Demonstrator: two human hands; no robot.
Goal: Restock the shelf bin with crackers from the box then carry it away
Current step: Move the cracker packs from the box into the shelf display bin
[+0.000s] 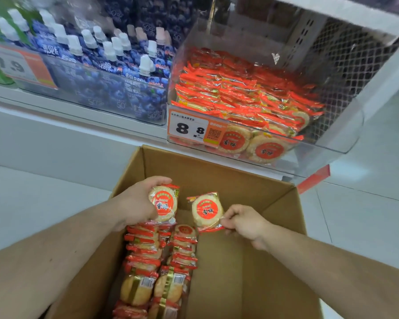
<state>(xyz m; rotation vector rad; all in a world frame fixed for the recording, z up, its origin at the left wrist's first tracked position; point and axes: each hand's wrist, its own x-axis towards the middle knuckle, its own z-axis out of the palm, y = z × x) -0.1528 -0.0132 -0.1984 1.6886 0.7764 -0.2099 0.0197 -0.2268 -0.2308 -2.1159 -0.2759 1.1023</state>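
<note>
An open cardboard box (237, 180) stands on the floor below the shelf. Two rows of red-wrapped round cracker packs (161, 261) fill its left side. My left hand (136, 203) grips one cracker pack (164, 204) above those rows. My right hand (244, 223) pinches the wrapper edge of a second cracker pack (206, 211) over the box. The clear shelf bin (327, 143) above holds several of the same packs (242, 93), with an 8.8 price tag (189, 128) on its front.
Blue drink pouches with white caps (111, 56) fill the neighbouring bin to the left. A shelf edge (55, 104) runs in front. The right half of the box (228, 272) shows bare cardboard. White floor tiles (359, 215) lie to the right.
</note>
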